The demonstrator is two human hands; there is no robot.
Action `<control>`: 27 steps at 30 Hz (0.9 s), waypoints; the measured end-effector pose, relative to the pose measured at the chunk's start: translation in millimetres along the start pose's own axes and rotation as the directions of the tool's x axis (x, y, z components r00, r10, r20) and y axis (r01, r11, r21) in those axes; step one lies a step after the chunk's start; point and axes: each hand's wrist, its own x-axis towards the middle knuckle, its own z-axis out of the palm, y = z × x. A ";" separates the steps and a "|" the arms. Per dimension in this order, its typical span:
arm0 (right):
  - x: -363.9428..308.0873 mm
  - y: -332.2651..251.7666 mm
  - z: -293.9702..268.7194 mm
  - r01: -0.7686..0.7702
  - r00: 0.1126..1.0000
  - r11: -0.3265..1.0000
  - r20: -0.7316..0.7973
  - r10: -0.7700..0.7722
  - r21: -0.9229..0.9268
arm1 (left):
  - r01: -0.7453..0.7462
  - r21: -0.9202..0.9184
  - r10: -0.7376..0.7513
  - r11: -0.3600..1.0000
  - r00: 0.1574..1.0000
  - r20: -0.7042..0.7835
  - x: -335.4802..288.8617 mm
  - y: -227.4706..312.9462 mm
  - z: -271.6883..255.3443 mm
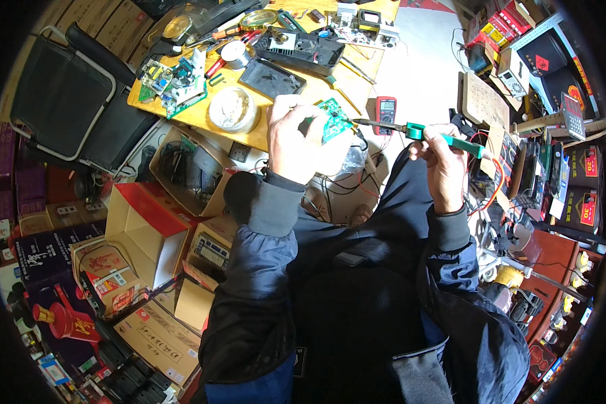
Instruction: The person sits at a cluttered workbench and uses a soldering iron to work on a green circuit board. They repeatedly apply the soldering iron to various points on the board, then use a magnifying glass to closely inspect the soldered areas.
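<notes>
My left hand [291,138] is closed on the edge of a small green circuit board [333,126], held up in front of the table's near edge. Between the fingers of my right hand [444,165] is a soldering iron [415,131] with a green handle, lying roughly level. Its dark metal tip points left and reaches the right side of the board; whether it touches a joint is too small to tell. A red-orange cable [498,180] hangs by the handle's rear end. Behind my left hand stands a white round tub [231,110] with pale crumpled material inside.
The wooden table [256,140] carries a black plastic casing [299,52], its flat black cover [272,78], a solder spool [235,54] and another circuit board [182,84]. A red multimeter [385,114] lies beyond the soldering iron. Open cardboard boxes [151,229] crowd the left; loaded shelves [582,182] line the right.
</notes>
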 end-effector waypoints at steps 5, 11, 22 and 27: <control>-3.2 0.7 3.5 0.001 1.000 1.000 -0.004 -0.001 0.005 | 0.034 -0.011 -0.034 0.999 0.999 -0.016 -8.7 -1.3 -2.7; -3.8 5.7 2.6 0.007 1.000 0.999 -0.016 -0.007 0.034 | 0.009 -0.032 -0.012 0.999 0.996 -0.085 -11.9 -8.3 -7.1; -4.3 5.0 11.6 0.008 1.000 1.000 0.019 -0.008 0.008 | 0.046 -0.043 -0.051 0.998 0.992 -0.117 -19.4 -14.8 -5.8; -3.9 4.2 15.3 -0.019 1.000 1.000 0.012 0.019 0.024 | 0.115 -0.090 -0.121 0.989 0.990 -0.069 -20.0 -13.3 -5.4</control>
